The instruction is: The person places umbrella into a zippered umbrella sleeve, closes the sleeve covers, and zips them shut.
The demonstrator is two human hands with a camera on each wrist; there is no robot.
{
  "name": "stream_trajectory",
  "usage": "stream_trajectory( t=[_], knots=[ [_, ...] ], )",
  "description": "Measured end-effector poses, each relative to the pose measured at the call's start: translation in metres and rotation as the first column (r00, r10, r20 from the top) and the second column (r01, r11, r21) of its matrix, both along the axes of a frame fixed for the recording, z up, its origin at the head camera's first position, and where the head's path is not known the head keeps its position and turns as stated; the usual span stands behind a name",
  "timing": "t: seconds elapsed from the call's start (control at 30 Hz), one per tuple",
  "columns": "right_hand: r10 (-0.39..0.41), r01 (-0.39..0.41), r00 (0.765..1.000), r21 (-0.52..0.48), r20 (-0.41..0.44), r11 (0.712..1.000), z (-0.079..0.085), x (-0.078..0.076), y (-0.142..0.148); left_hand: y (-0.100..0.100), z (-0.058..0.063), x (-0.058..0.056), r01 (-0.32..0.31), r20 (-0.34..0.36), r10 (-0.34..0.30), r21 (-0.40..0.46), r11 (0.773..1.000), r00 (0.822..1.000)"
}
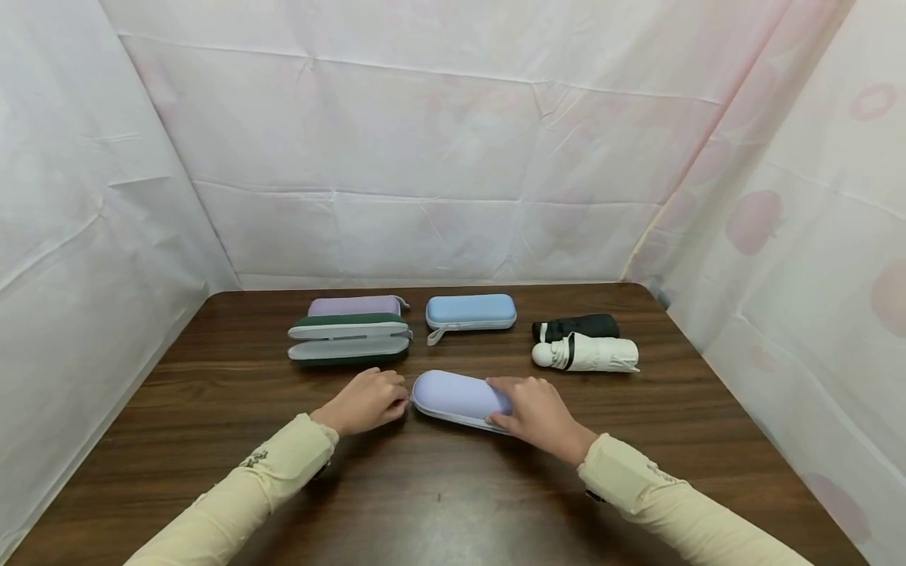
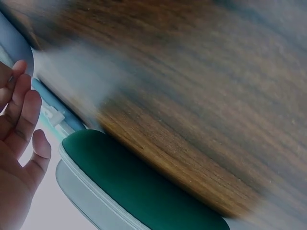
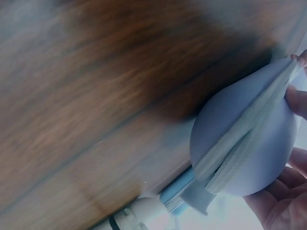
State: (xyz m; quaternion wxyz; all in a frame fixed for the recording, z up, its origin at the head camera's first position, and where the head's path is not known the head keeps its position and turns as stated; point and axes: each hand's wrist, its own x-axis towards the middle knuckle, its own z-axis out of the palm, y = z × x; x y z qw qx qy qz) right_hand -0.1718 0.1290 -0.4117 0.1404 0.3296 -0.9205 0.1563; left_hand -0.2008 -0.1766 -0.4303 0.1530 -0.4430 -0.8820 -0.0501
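A lavender glasses case (image 1: 456, 395) lies on the brown table in front of me. My right hand (image 1: 534, 413) grips its right end, thumb on the near side and fingers over the top. In the right wrist view, a narrow gap shows between the zipper bands of the case (image 3: 244, 134). My left hand (image 1: 371, 401) is at the case's left end, with thumb and index finger pinched together at the zipper. The zipper pull itself is hidden by the fingers. In the left wrist view, the other fingers of the left hand (image 2: 19, 139) are loosely bent.
Behind the left hand, a green case (image 1: 348, 347) stands open, in front of a purple case (image 1: 354, 306). A light blue case (image 1: 470, 310) with a strap is at the back middle. Toward the right lie a black folding umbrella (image 1: 580, 325) and a white one (image 1: 594, 354).
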Motion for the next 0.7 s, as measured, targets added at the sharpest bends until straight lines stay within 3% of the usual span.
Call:
stream_trajectory(
  t=[0.47,0.7],
  knots=[
    [-0.089,0.093,0.995,0.080,-0.053,0.992,0.006,0.011,-0.011,0.012,-0.002,-0.001,0.008,-0.082,-0.005,0.026,1.000,0.997],
    [-0.104,0.119,0.987,0.132,-0.119,0.984,0.008,0.018,-0.022,0.021,-0.003,-0.003,0.013,-0.113,-0.009,0.033,0.999,0.993]
  ],
)
